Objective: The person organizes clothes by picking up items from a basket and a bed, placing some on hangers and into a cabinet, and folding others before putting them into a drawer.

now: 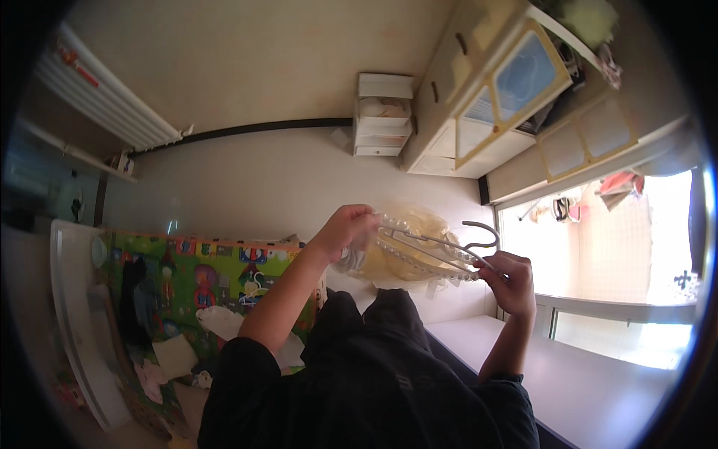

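A pale yellow, sheer garment (407, 263) with a beaded, pearl-like edge hangs in front of me, partly blurred. My left hand (351, 230) pinches the garment at the left end of its beaded edge. My right hand (511, 281) is closed on a grey clothes hanger (490, 230) at the right, close below its hook. The hanger's arms lie across the garment's opening, between the beaded edges. Beads also reach my right fingers, but whether they are pinched there I cannot tell.
At left lies a colourful play mat (235, 258) with white cloths (176, 356), a dark garment (136, 299) and small hangers (255, 286). A small white drawer unit (379, 140) stands ahead beside a cabinet (441, 97). A pale surface (553, 374) and bright window (606, 247) are at right.
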Tool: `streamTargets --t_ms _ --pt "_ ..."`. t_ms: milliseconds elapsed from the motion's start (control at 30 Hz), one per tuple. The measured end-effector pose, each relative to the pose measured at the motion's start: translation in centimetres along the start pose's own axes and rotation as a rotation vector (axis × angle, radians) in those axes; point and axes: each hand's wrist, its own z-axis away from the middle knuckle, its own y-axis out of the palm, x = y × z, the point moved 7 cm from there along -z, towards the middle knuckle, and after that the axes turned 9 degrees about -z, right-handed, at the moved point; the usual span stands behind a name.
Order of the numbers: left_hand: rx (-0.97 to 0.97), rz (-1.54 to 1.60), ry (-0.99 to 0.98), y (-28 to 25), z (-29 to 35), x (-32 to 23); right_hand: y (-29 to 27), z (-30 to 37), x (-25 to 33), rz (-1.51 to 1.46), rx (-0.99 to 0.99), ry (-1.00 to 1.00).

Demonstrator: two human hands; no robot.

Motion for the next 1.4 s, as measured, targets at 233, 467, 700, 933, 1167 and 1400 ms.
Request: streamTargets --t_ms 233,467,700,933,1167,1400 --pt "0.040 -0.284 0.108 12.1 -8.8 -5.2 -9.7 3.1 -8.3 0.153 -0.150 0.110" --pt "0.087 -0.662 0.228 26.3 -16.2 -8.0 -19.5 5.7 -15.2 0.042 -0.286 0.150" --pt "0.127 -0.974 0.595 36.4 -21.2 -10.2 -26.2 8.7 -20.0 0.031 -0.347 0.149" --pt "0.138 -1.092 0.490 41.2 -26.2 -9.8 -29.1 10.0 -23.8 -0.078 -0.472 0.150" --pt "0.063 -0.886 0.670 41.0 -30.5 -10.9 -31.2 6.6 -26.7 -0.198 -0.533 0.215" --pt "0.020 -0.770 0.517 37.1 -36.3 -10.4 -34.6 -2.6 -32.0 -0.488 -0.533 0.301"
